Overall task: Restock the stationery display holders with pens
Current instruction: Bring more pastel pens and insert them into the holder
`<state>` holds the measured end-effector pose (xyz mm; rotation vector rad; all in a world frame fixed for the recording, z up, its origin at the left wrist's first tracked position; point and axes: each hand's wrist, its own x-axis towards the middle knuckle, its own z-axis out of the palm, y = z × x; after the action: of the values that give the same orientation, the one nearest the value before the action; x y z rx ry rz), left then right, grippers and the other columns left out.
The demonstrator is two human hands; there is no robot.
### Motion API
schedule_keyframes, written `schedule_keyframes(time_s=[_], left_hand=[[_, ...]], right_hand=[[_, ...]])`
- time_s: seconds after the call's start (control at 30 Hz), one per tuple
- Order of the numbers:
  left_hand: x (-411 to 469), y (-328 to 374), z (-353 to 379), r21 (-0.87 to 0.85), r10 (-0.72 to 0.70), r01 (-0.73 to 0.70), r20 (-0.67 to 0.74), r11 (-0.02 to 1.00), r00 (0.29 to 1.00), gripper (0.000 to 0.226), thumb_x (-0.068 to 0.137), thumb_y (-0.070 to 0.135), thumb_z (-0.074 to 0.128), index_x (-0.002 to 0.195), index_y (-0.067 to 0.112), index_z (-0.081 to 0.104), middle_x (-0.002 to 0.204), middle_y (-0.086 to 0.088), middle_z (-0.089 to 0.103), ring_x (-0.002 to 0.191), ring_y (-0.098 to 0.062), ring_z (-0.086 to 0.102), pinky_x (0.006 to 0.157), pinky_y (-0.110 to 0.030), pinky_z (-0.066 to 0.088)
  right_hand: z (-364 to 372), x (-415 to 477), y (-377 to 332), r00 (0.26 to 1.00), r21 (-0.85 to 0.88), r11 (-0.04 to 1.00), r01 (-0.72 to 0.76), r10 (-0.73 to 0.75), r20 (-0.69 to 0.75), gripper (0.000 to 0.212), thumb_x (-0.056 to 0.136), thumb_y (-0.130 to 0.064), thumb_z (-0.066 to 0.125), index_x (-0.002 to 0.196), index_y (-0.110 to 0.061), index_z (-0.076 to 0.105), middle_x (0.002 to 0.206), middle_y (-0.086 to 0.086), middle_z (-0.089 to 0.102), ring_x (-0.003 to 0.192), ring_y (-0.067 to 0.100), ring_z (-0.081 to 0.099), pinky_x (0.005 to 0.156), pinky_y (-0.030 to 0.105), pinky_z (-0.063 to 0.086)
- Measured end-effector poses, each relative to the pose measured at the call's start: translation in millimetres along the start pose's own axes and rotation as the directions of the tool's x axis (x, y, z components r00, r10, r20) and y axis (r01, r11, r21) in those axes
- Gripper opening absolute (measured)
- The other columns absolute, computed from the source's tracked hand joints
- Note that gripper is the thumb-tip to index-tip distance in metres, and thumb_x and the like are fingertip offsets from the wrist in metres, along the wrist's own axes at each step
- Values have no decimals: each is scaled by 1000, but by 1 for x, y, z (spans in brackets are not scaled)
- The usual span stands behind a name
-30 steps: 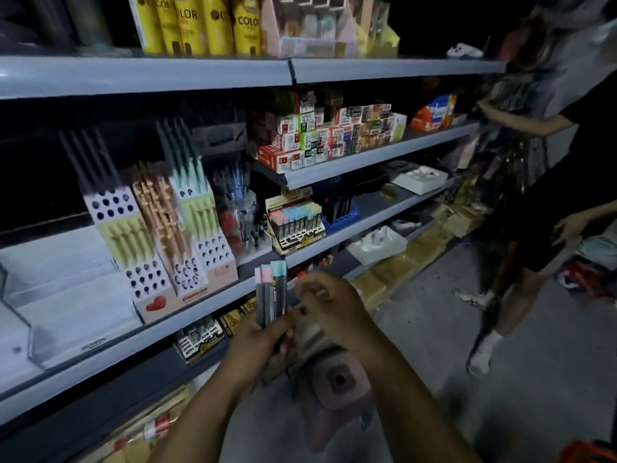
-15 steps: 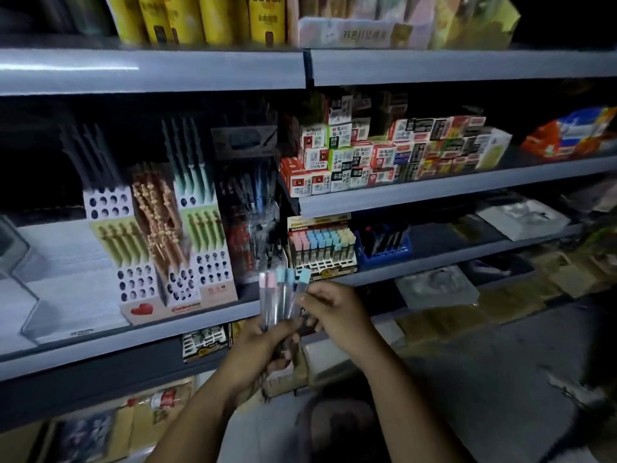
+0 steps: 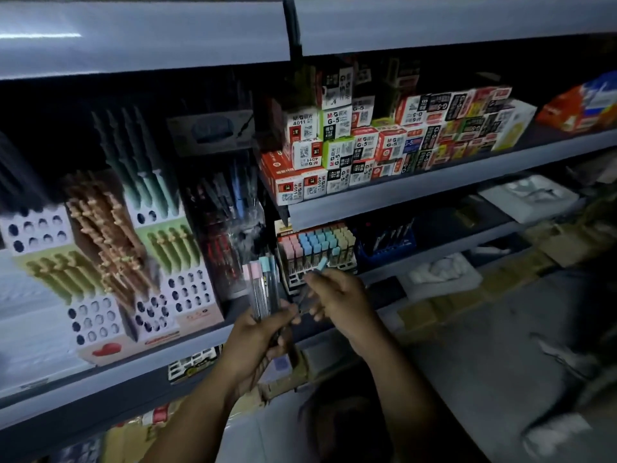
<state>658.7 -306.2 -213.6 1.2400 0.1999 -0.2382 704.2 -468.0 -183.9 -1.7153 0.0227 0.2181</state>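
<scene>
My left hand [image 3: 257, 339] grips a bundle of pens [image 3: 263, 289] with pink and blue caps, held upright in front of the shelf. My right hand [image 3: 337, 295] pinches a single blue-capped pen [image 3: 320, 265], its cap tilted toward the small display holder [image 3: 317, 252]. That holder sits on the middle shelf and holds rows of pink, blue and yellowish capped pens. The lower part of the bundle is hidden inside my left fist.
Tiered pen stands [image 3: 107, 262] with green, tan and teal pens fill the shelf to the left. Stacked refill boxes [image 3: 367, 142] sit on the upper right shelf. A blue tray of pens [image 3: 387, 243] stands right of the holder. Cardboard boxes [image 3: 450, 305] lie below.
The view has swung left and closer to the shelf. My right hand has drawn one blue-capped pen out of the bundle and moved it toward the small holder.
</scene>
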Motion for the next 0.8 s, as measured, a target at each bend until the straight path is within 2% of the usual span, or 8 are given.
schedule_keyframes(time_s=[0.07,0.13,0.23,0.37,0.47,0.57,0.67,0.8], left_hand=[[10,-1,-4,66,10,-12,32,998,999,22,94,6,70,76,2,60,64,-18,39,45,-18,29,42,-22,28],[20,-3,-5,104,3,-8,52,995,999,20,93,2,71,77,3,58,63,-18,39,45,-17,29,42,-22,27],[31,-7,-4,94,-22,18,42,995,999,17,91,1,72,85,3,57,61,-15,38,45,-16,29,41,-22,26],[45,-10,2,61,-53,52,17,997,998,19,90,0,73,88,6,55,58,-11,38,45,-14,27,41,-21,25],[55,-13,4,69,-67,70,-41,995,997,21,90,3,75,81,8,57,61,-12,38,49,-16,29,45,-24,22],[59,-12,6,79,-78,86,-102,993,992,13,91,8,75,82,6,65,64,-15,44,47,-18,34,44,-22,24],[59,-13,13,50,-84,93,-156,994,984,17,92,12,75,89,0,63,63,-11,54,44,-14,42,37,-20,32],[59,-19,27,-63,-79,68,-183,996,980,23,92,12,73,87,7,52,66,-10,35,47,-15,33,38,-20,29]], right_hand=[[1,7,0,999,18,1000,14,-14,-38,18,102,-28,62,95,-12,68,60,-2,63,56,14,60,56,30,51],[0,13,1,997,22,1000,17,-16,-71,13,102,-24,61,102,-13,69,61,-1,64,56,13,60,57,30,51],[-4,18,5,996,31,1000,-3,6,-84,16,104,-20,58,109,-9,68,66,1,65,56,10,60,55,26,51],[-16,30,14,989,41,999,3,3,-147,14,104,-17,57,113,-9,62,77,7,70,61,17,62,56,29,51],[-32,45,23,964,86,995,47,-23,-263,19,100,-12,63,115,-22,59,96,5,73,62,19,66,58,32,54],[-54,61,26,942,36,996,84,-68,-328,21,102,-15,61,109,-34,58,99,5,72,64,17,71,66,37,61],[-71,77,30,941,-24,992,121,-123,-314,20,103,-15,59,103,-35,58,93,5,73,70,20,73,72,43,63],[-82,97,39,959,-81,980,184,-197,-205,17,103,-11,57,103,-27,62,88,2,70,74,23,71,78,51,61]])
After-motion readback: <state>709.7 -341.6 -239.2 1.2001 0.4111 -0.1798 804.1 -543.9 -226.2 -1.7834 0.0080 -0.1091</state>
